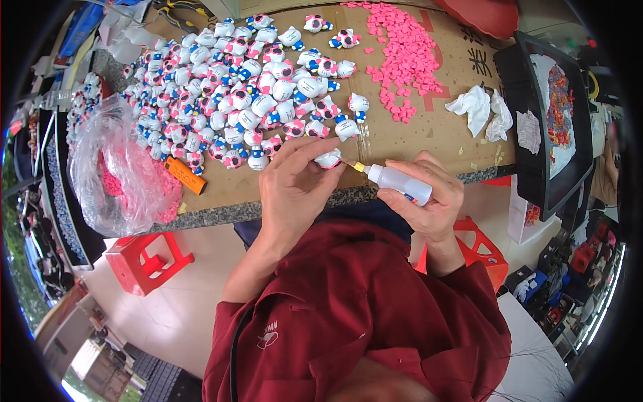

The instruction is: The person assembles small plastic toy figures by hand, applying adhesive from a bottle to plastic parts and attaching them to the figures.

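Note:
Between the thumb and fingers of my left hand (289, 191) is a small white cat figurine (329, 159), held just above the table's near edge. My right hand (439, 197) grips a white squeeze bottle (402, 185) lying nearly level, its thin nozzle with a yellow collar (360, 167) pointing left. The nozzle's tip meets or nearly meets the figurine; I cannot tell which. Just beyond my left hand spreads a big heap of white, pink and blue cat figurines (248, 119). Small pink pieces (402, 63) lie scattered at the far right of the heap.
Cardboard (402, 144) covers the table. An orange box cutter (185, 175) and a clear plastic bag of pink pieces (110, 171) lie at left. Crumpled tissues (471, 110) sit at right, near a black tray (569, 181). Red stools (137, 264) stand below.

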